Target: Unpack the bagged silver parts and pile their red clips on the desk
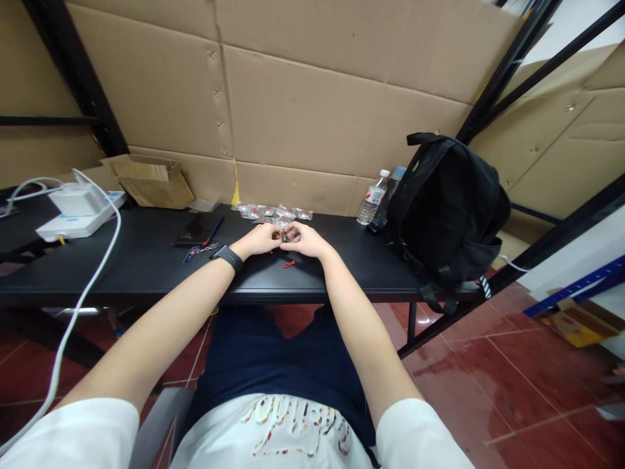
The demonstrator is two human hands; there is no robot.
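Fingers (276, 243) of left hand (260, 239) and right hand (306, 240) pinch a small dark item (284, 238), possibly metallic.

Readable text: none | lower centre of frame: white short-sleeved fabric shirt (293, 443), multicoloured lettering (299, 415) across the front; wording cannot be made out | right of centre, upper half: clear plastic bottle (368, 210) with white cap (385, 173), red-and-white label (375, 195); print too small to read

A black backpack (452, 208) sits at the right end of the bench (368, 264), two bottles (372, 204) beside it near the back edge. Towards the left end, a cardboard box (159, 187) stands by the back edge, a dark phone (198, 230) and white power strip (68, 228) near it.
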